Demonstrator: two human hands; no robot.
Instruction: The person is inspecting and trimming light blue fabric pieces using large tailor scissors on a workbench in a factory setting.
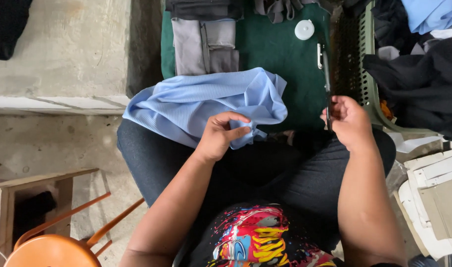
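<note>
A light blue ribbed garment (201,101) lies bunched over my left thigh and the near edge of a green cloth surface (280,54). My left hand (223,133) pinches a fold of this blue fabric near its lower right corner. My right hand (348,121) grips a long, thin black tool (327,74) that stands edge-on to the camera, its tip pointing away from me; I cannot tell what kind of tool it is. The two hands are about a forearm's width apart over my lap.
Folded grey garments (203,47) and a small white round disc (304,29) rest on the green surface. A green slatted basket (359,69) with dark and blue clothes stands at right. An orange chair (53,247) and a wooden stool (33,193) are at lower left on concrete floor.
</note>
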